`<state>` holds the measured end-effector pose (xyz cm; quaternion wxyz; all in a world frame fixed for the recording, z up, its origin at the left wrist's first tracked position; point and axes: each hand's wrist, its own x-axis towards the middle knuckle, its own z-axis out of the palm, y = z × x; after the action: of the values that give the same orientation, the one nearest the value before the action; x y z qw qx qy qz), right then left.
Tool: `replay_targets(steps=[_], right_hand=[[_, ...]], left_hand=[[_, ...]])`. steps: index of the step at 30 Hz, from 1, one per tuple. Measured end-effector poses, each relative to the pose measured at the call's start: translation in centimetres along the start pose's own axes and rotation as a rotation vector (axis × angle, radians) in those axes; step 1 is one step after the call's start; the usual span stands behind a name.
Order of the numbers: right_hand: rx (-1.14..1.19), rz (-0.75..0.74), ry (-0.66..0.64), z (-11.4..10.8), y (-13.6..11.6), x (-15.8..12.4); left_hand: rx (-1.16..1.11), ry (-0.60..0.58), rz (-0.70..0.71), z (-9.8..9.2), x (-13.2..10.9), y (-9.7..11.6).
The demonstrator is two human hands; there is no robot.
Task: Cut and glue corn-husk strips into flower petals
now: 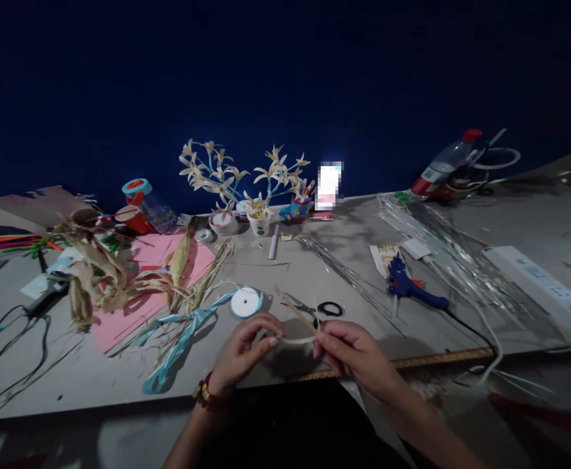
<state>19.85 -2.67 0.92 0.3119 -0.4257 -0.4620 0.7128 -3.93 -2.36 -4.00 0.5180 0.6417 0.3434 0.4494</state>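
Observation:
My left hand (246, 348) and my right hand (351, 355) are both pinched on a thin pale strip of dried husk (298, 339), bent in a curve between them near the front edge of the grey table (315, 286). A bead bracelet sits on my left wrist. Just behind my hands lie black-handled scissors (321, 309) and a spool of light blue ribbon (245, 302), whose loose ribbon (178, 339) trails left.
Dried corn husks (104, 277) lie on pink paper (143, 286) at left. Husk flowers in small cups (259, 218) stand at the back. A blue glue gun (410, 286), thin wires (344, 273), clear plastic sleeves (452, 254) and a white power strip (540, 283) are at right.

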Motion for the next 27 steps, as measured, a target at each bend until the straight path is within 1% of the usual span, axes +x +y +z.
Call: replay_targets(steps=[2,5,7,9,11,15,18,22,25,27], right_hand=[[-0.162,-0.104,0.037,0.1,0.1,0.1],[-0.333,-0.222,0.063,0.7,0.2,0.1],[-0.376,-0.260,0.061,1.1,0.1,0.2],[-0.366,-0.261,0.043,1.4,-0.1,0.1],[-0.294,-0.206,0.006,1.5,-0.1,0.1],[-0.037,0.021,-0.079,1.3,-0.1,0.1],[0.112,0.135,-0.083,1.1,-0.2,0.1],[0.267,0.184,-0.102,0.4,-0.5,0.0],[0.371,0.178,-0.173,-0.3,-0.8,-0.2],[0.381,0.150,-0.192,-0.7,-1.0,-0.3]], left_hand=[[0.083,0.005,0.094,0.0,0.5,1.3],[0.245,0.010,0.206,0.9,1.4,3.0],[0.286,0.018,0.240,1.7,1.9,3.6],[0.286,0.038,0.248,2.3,2.2,3.8],[0.264,0.043,0.245,2.5,2.3,3.8],[0.199,0.010,0.259,2.3,2.0,3.6],[0.172,0.008,0.250,1.8,1.7,3.2],[0.119,0.015,0.223,1.3,1.4,2.4],[0.096,0.017,0.194,1.1,1.4,1.9],[0.070,0.022,0.160,1.2,1.4,1.8]])
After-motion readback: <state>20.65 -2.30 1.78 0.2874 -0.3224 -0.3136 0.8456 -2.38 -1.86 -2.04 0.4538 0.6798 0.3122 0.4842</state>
